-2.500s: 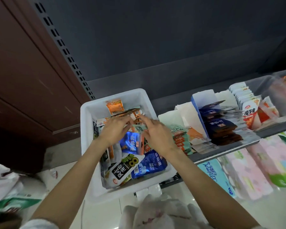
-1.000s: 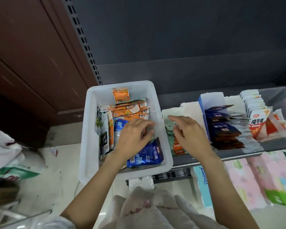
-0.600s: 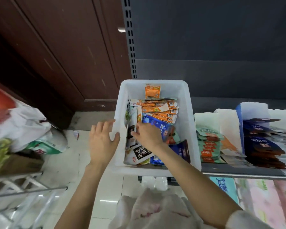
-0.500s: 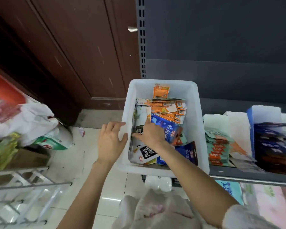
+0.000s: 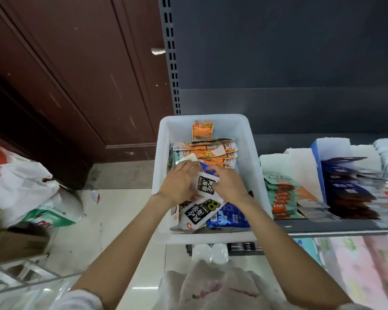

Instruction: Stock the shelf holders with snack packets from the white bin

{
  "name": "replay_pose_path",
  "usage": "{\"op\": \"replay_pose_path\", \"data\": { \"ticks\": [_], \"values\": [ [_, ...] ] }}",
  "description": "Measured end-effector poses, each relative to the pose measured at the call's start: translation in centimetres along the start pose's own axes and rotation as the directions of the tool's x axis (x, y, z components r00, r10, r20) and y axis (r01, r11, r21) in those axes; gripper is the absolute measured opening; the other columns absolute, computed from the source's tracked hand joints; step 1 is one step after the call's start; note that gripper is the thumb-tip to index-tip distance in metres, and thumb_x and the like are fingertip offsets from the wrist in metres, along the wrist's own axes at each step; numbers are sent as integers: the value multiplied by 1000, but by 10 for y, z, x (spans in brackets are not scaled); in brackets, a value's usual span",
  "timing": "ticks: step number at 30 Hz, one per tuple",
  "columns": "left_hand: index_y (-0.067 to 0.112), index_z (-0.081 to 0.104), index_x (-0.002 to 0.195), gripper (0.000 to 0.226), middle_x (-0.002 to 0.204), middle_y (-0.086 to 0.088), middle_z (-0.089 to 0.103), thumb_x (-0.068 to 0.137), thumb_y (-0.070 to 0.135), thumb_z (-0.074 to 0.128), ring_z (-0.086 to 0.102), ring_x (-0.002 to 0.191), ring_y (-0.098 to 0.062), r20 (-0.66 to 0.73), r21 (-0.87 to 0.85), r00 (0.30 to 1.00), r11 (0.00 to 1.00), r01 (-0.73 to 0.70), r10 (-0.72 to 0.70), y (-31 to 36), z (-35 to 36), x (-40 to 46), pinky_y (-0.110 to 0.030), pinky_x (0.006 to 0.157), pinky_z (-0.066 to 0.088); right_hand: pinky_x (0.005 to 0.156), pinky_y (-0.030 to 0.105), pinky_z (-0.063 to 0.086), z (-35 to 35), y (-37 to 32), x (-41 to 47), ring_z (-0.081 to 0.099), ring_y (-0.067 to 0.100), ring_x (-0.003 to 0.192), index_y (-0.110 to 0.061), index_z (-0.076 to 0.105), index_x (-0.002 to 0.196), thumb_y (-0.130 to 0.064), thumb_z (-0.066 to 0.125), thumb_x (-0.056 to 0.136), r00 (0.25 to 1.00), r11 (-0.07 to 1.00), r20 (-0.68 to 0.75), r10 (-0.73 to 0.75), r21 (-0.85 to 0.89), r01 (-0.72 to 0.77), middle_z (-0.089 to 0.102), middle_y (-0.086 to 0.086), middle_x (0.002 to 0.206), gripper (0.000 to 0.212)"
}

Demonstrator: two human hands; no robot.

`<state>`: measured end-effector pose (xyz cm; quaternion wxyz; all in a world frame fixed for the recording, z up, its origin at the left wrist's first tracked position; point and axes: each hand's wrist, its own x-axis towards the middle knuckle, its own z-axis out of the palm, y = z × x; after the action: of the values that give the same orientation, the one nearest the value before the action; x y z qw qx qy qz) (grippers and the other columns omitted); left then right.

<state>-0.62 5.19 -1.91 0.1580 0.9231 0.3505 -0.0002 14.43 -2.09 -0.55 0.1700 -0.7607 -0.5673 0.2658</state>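
Hands meet over the middle of the white bin (image 5: 161, 139), which sits at the left end of the shelf (image 5: 336, 229). The left hand (image 5: 177, 184) and right hand (image 5: 230, 186) both curl their fingers round a small black-and-white packet (image 5: 205, 186), lifted slightly above the heap. Further snack packets fill the bin: a fanned stack of orange packets (image 5: 211, 153) toward the back, a larger black-and-white packet (image 5: 199, 214) and a blue packet (image 5: 229, 218) toward the front. The shelf holders (image 5: 300, 157) stand just beside the bin on the right, already carrying green and orange packets (image 5: 280, 195) and dark blue ones (image 5: 345, 186). Probable step: selecting a packet for transfer to a holder. Risk 1: the slick film slips from a light two-handed pinch and the packet falls back into the heap. Risk 2: neighbouring packets lie touching the held one and may be dragged over the bin wall onto the floor (image 5: 121, 220). Risk 3: no holder showing this design is visible, so misfiling is possible.
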Motion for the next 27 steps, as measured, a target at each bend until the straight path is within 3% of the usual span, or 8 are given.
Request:
{"op": "replay_pose_path", "data": {
  "ticks": [4,7,11,15,18,20,23,27],
  "values": [
    [17,63,113,26,116,-1,63,89,28,61,52,114,-21,-99,-256,990,959,-118,95,-3,-14,12,-43,101,36,80,20,51,-44,7,-26,65,10,92,-22,59,114,-11,65,87,984,904,-178,7,421,70,70,-2,100,29],
    [24,62,106,15,108,8,66,92,29,57,59,103,-10,2,-607,998,793,-49,64,13,-37,13,-32,90,46,71,10,49,-73,9,-48,65,-1,81,-29,57,110,-10,64,88,968,797,-250,37,591,122,67,-9,93,30],
    [37,54,117,30,118,16,58,88,44,58,51,114,-5,-82,-510,981,838,-192,174,43,-52,15,-30,95,42,76,20,53,-86,19,-66,65,9,84,-30,65,100,-1,61,86,928,735,-310,207,675,62,68,-11,100,32],
    [49,47,123,54,129,22,50,73,68,56,42,122,0,-64,-457,921,809,-370,385,76,-63,14,-28,101,33,66,25,54,-98,30,-89,64,18,78,-10,72,81,5,52,88,869,355,-180,460,935,5,71,5,86,26],
    [44,52,123,37,121,17,59,86,51,56,55,108,0,0,-526,900,765,-371,437,99,-62,20,-27,92,47,59,17,53,-111,41,-109,67,16,75,1,68,84,1,48,93,846,52,-88,525,996,72,71,7,83,23],
    [35,58,117,26,110,12,66,92,38,52,62,97,-2,36,-668,928,700,-254,370,118,-63,27,-32,86,52,59,16,54,-119,52,-122,69,15,74,2,65,93,-9,49,96,849,-95,-54,526,988,122,71,11,87,19],
    [26,62,113,21,106,12,69,93,28,54,65,96,-2,108,-803,941,586,-108,322,147,-63,38,-22,84,52,62,18,54,-133,71,-139,63,20,69,-1,66,97,-17,53,94,864,98,-143,482,989,109,69,14,79,21],
    [36,59,108,19,101,19,69,92,26,56,65,92,0,163,-863,936,504,-18,313,185,-63,49,-13,75,50,50,18,43,-155,99,-151,55,13,50,-10,67,87,-11,55,92,848,336,-267,457,935,114,56,4,57,13]
  ]
}}
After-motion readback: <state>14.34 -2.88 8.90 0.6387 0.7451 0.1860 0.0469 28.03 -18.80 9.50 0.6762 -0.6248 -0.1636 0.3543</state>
